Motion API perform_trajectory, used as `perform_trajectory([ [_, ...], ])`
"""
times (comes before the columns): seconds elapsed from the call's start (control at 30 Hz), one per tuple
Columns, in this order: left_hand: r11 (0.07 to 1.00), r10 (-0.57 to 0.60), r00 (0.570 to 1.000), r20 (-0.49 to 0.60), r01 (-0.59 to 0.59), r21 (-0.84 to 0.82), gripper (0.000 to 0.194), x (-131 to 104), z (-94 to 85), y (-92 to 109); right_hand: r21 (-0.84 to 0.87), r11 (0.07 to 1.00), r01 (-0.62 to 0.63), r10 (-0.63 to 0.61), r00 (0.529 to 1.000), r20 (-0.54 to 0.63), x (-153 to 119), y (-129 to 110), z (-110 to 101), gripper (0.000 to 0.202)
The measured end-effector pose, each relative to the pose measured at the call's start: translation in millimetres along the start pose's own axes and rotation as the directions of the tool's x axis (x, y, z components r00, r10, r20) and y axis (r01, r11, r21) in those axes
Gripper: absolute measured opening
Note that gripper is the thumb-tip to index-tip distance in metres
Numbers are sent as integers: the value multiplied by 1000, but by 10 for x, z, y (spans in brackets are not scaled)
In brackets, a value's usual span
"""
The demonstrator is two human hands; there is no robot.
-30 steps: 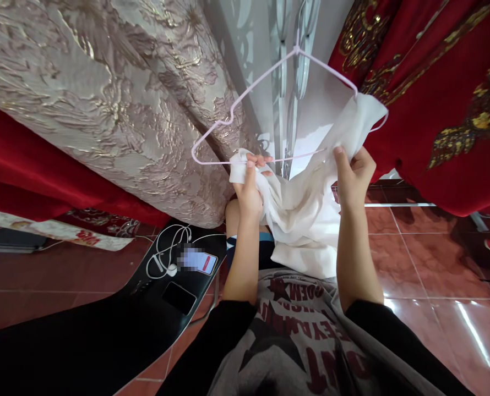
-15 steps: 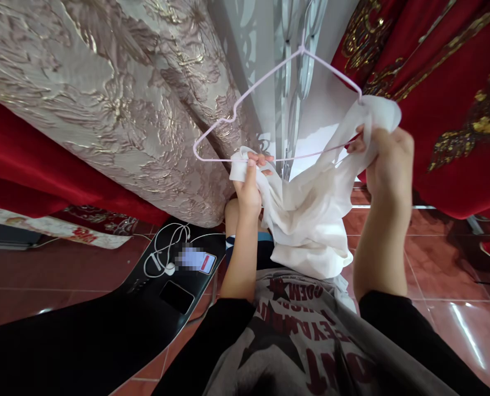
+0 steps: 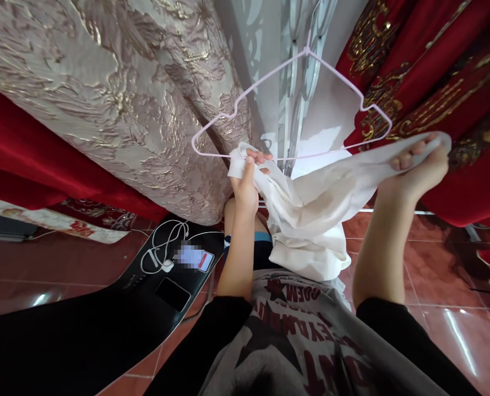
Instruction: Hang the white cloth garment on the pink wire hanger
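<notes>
A pale pink clothes hanger (image 3: 278, 70) hangs in front of me, its hook up at the top and its lower bar running level. My left hand (image 3: 248, 184) pinches a gathered end of a white cloth (image 3: 315, 214) together with the left part of that bar. My right hand (image 3: 422, 162) grips the other end of the cloth, pulled out to the right, below and beyond the hanger's right corner. Between my hands the sheer cloth sags, and its bulk drapes down onto my lap. What kind of garment it is, I cannot tell.
Beige embossed fabric (image 3: 146, 110) drapes at the left, and red embroidered fabric (image 3: 455, 181) at the right. On a black surface (image 3: 83, 330) lie a lit phone (image 3: 206, 262), a dark phone (image 3: 173, 294) and white cables (image 3: 158, 247). Red tiles (image 3: 435, 280) cover the floor.
My right hand has moved right and slightly down, drawing the cloth end off the hanger's right shoulder, which now shows bare. My left hand has stayed almost in place on the bar.
</notes>
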State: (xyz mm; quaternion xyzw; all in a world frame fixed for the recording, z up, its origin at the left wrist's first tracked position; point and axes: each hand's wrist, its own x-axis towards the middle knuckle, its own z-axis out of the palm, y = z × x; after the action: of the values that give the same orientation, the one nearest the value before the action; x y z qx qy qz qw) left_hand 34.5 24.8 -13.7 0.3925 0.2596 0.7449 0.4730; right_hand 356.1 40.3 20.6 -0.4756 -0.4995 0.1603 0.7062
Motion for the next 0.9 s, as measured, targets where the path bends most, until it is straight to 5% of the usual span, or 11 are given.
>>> perform_trajectory([
  [0.1, 999, -21, 999, 27, 22, -24, 41, -17, 32, -34, 148, 989, -17, 73, 922, -381, -515, -231, 400, 29],
  [0.2, 996, -42, 998, 41, 45, -78, 37, -76, 103, -67, 90, 996, 15, 7, 970, -242, -844, -512, 908, 41],
  [0.3, 993, -76, 997, 14, 77, -92, 35, -152, 175, -68, -24, 1000, 16, -13, 993, 114, -944, -568, 1213, 46],
  [0.4, 992, -104, 995, 5, 105, -65, 35, -204, 199, -29, -97, 995, 0, 23, 970, 242, -980, -433, 1272, 45],
  [0.57, 980, -192, 980, 50, 194, -38, 32, -214, 121, 62, -232, 970, 71, -25, 980, 196, -1079, -277, 1202, 40],
  [0.7, 952, -288, 957, -32, 290, 99, 24, -151, -129, 147, -263, 958, 115, -64, 979, 193, -1057, -285, 1180, 39],
  [0.77, 924, -247, 959, -138, 276, 265, 17, -102, -342, 230, -269, 957, 112, -55, 976, 212, -1029, -275, 1170, 39],
  [0.9, 822, 41, 962, -268, 120, 556, 13, 37, -775, 515, -266, 958, 110, -42, 967, 251, -1024, -235, 1161, 39],
])
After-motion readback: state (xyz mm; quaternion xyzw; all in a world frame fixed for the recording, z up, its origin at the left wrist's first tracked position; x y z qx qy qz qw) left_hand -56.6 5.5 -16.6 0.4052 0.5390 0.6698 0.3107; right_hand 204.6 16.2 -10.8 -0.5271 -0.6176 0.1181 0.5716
